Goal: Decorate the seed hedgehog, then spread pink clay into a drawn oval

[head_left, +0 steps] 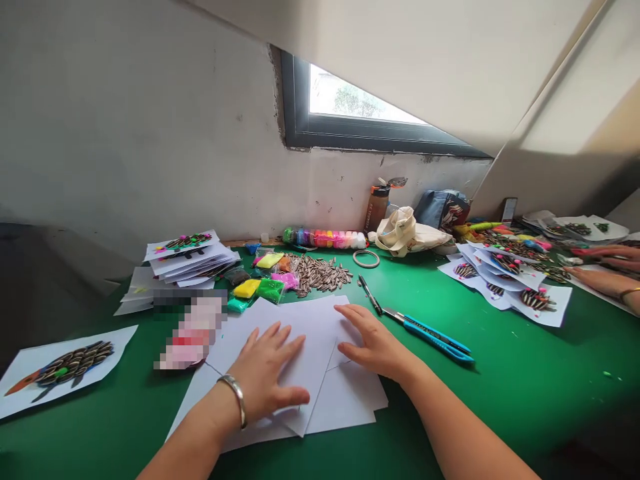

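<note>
Several white paper sheets (310,320) lie overlapping on the green table in front of me. My left hand (273,373), with a silver bangle at its wrist, rests on them with its fingers spread. My right hand (367,340) is at the sheets' right edge, thumb and fingers apart, holding nothing. Just beyond it are a black pen (370,295) and a blue utility knife (435,337). Behind the sheets sit packets of coloured clay (270,289) and a pile of striped seeds (323,273).
A stack of decorated papers (193,260) stands at the back left, with a seed picture (75,367) nearer. More seed pictures (510,280) lie at right, near another person's hands (605,267). A bottle (377,208), cloth bag (405,233) and tape roll (366,259) are behind.
</note>
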A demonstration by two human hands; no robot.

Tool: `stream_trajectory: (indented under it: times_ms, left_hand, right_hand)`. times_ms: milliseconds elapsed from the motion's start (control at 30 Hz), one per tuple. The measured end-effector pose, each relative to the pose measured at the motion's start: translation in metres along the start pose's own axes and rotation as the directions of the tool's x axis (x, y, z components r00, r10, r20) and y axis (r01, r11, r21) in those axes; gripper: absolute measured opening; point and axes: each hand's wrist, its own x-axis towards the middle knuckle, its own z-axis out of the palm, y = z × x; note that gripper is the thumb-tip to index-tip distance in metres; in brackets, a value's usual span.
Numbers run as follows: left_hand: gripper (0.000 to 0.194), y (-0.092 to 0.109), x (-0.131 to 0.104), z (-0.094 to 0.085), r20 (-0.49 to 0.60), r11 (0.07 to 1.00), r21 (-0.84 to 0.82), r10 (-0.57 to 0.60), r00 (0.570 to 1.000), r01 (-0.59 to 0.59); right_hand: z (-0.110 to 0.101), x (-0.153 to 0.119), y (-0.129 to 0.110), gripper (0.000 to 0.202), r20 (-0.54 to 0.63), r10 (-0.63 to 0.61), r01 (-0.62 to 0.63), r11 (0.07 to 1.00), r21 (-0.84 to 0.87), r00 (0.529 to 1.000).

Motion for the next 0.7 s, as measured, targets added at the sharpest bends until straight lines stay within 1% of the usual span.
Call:
stream_trajectory:
  times_ms: [33, 67, 133, 200, 267, 367, 467, 533, 567, 633, 700]
  left_hand:
    - [0.084, 0.005, 0.0, 0.003, 0.075, 1.0, 0.02, -0.013, 0.997, 0.012]
    - [0.085, 0.009, 0.001, 0.005, 0.117, 0.999, 0.036, -0.03, 0.993, 0.026]
    - [0.084, 0.016, 0.002, 0.007, 0.15, 0.997, 0.055, -0.064, 0.987, 0.057]
    - [0.081, 0.023, 0.004, 0.007, 0.155, 0.994, 0.065, -0.093, 0.984, 0.083]
    - [0.078, 0.028, 0.005, 0.006, 0.152, 0.991, 0.077, -0.117, 0.981, 0.106]
    - [0.075, 0.034, 0.005, 0.004, 0.154, 0.989, 0.082, -0.138, 0.978, 0.127]
    - [0.086, 0.036, -0.001, 0.002, 0.162, 0.995, 0.066, -0.084, 0.983, 0.074]
    - [0.097, 0.037, -0.006, 0.003, 0.148, 0.996, 0.081, -0.048, 0.988, 0.036]
    - [0.1, 0.037, -0.007, 0.004, 0.139, 0.995, 0.093, -0.043, 0.989, 0.03]
    - [0.1, 0.036, -0.009, 0.007, 0.125, 0.994, 0.108, -0.045, 0.991, 0.032]
    - [0.095, 0.034, -0.007, 0.011, 0.114, 0.994, 0.102, -0.044, 0.992, 0.032]
  right_hand:
    - [0.001, 0.0, 0.002, 0.064, 0.003, 0.015, -0.015, 1.0, -0.019, 1.0]
    - [0.003, 0.001, 0.004, 0.065, 0.011, 0.029, -0.029, 0.999, -0.045, 1.0]
    - [0.005, 0.001, 0.007, 0.065, 0.039, 0.057, -0.052, 0.992, -0.115, 0.998]
    - [0.008, 0.001, 0.007, 0.064, 0.059, 0.079, -0.066, 0.979, -0.194, 0.995]
    - [0.01, 0.001, 0.004, 0.06, 0.054, 0.087, -0.07, 0.964, -0.255, 0.995]
    - [0.009, 0.001, -0.002, 0.055, 0.023, 0.062, -0.053, 0.957, -0.286, 0.998]
    - [0.005, -0.006, -0.006, 0.052, -0.046, 0.053, -0.062, 0.971, -0.23, 0.998]
    - [0.004, -0.018, -0.009, 0.058, -0.065, 0.045, -0.056, 0.981, -0.188, 0.997]
    - [0.004, -0.026, -0.011, 0.063, -0.047, 0.032, -0.04, 0.983, -0.179, 0.998]
    - [0.007, -0.042, -0.015, 0.075, 0.043, 0.005, 0.002, 0.984, -0.179, 0.999]
    - [0.01, -0.054, -0.018, 0.078, 0.135, -0.005, 0.033, 0.978, -0.204, 0.991]
